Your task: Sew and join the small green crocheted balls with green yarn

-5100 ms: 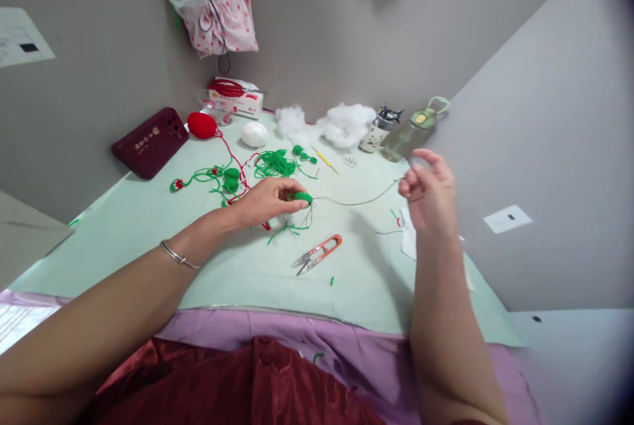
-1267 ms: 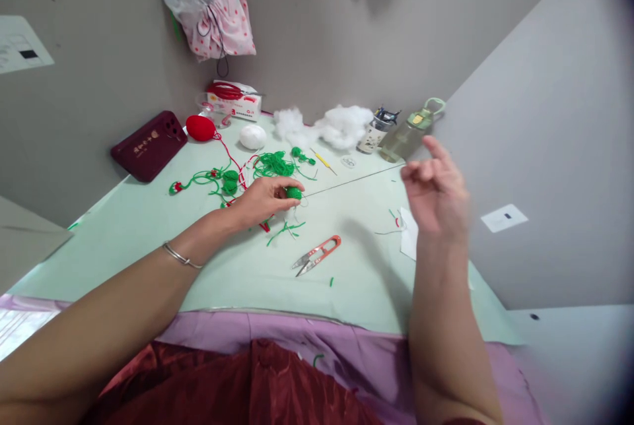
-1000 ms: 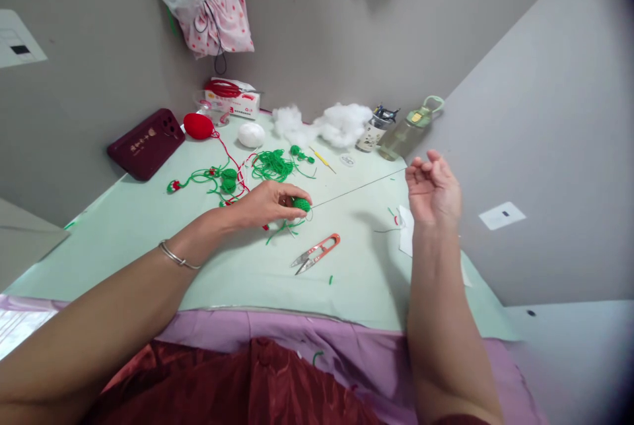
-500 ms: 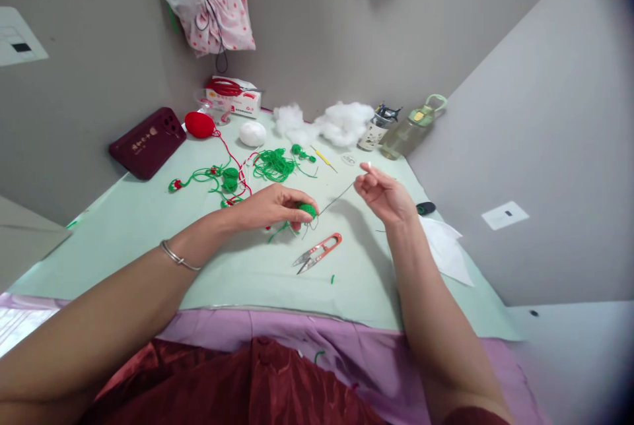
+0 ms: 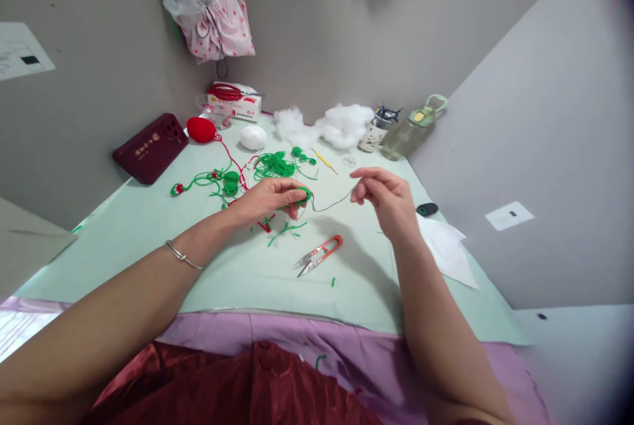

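Observation:
My left hand [image 5: 278,199] pinches a small green crocheted piece [image 5: 305,195] between thumb and fingers, raised a little over the table. From that piece a dark thread [image 5: 331,206] runs in a slack curve to my right hand [image 5: 384,193], whose fingers close on its far end. Whether a needle sits in those fingers is too small to tell. Below the left hand lie green and red yarn scraps [image 5: 284,230]. Orange-handled thread snips [image 5: 317,256] rest on the table between my forearms, with a short green yarn bit [image 5: 333,282] beside them.
Behind the hands are a green yarn tangle [image 5: 275,165], a yellow crochet hook [image 5: 324,160], white stuffing [image 5: 345,125], a white ball [image 5: 253,138] and a red ball [image 5: 201,129]. A maroon phone [image 5: 151,148] leans at left; a bottle [image 5: 409,128] and pen cup [image 5: 377,131] stand at back right.
The thread was taut and straight; now it hangs slack. My left hand has lifted and turned the green piece slightly, and my right hand has rotated, fingers pointing left.

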Demonstrator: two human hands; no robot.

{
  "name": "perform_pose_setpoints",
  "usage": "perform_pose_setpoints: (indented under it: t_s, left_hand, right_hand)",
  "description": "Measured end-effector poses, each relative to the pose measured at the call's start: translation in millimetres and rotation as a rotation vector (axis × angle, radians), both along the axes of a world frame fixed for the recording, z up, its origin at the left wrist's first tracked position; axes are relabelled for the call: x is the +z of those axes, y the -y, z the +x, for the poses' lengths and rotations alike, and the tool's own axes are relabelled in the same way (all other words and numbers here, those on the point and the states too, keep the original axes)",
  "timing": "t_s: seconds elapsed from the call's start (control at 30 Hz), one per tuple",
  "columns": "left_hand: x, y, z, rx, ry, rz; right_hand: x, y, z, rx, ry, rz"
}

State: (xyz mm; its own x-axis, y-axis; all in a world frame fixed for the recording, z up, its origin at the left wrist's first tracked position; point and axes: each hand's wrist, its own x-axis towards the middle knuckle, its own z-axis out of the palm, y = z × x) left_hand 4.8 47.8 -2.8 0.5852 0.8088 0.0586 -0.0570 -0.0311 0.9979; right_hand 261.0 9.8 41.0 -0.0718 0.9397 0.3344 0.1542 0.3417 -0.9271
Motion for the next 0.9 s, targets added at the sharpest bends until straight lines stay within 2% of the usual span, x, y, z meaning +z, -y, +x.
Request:
perform_pose_setpoints:
  t_s: [0.1, 0.17, 0.23, 0.33, 0.43, 0.53, 0.7, 0.9]
  left_hand:
    - [-1.0, -0.2, 0.6, 0.01, 0.021, 0.004]
    - [-0.9, 0.3, 1.0, 0.006, 0.028, 0.008]
    - [-0.5, 0.8, 1.3, -0.008, 0.029, 0.016]
    - [1.0, 0.9, 1.4, -0.009, 0.016, 0.015]
    - [3.2, 0.2, 0.7, 0.032, 0.022, -0.019]
    - [5.8, -0.4, -0.2, 0.092, 0.046, -0.049]
    - [10.0, 1.9, -0.9, 0.094, 0.051, -0.057]
    - [13.2, 4.8, -0.2, 0.054, 0.051, -0.029]
  right_hand:
    - [-3.7, 16.3, -29.5, 0.074, 0.322, 0.135]
    - [-9.4, 20.1, -42.4, 0.032, 0.506, 0.254]
    - [-14.2, 19.6, -48.9, -0.035, 0.566, 0.32]
    - [-14.9, 16.5, -48.5, -0.013, 0.397, 0.211]
    - [-9.8, 14.8, -41.8, 0.128, 0.097, 0.007]
    - [-5.2, 14.9, -35.1, 0.238, -0.109, -0.099]
    - [-1.2, 15.5, -32.9, 0.271, -0.186, -0.141]
    - [-2.6, 12.0, -31.8, 0.223, -0.25, -0.227]
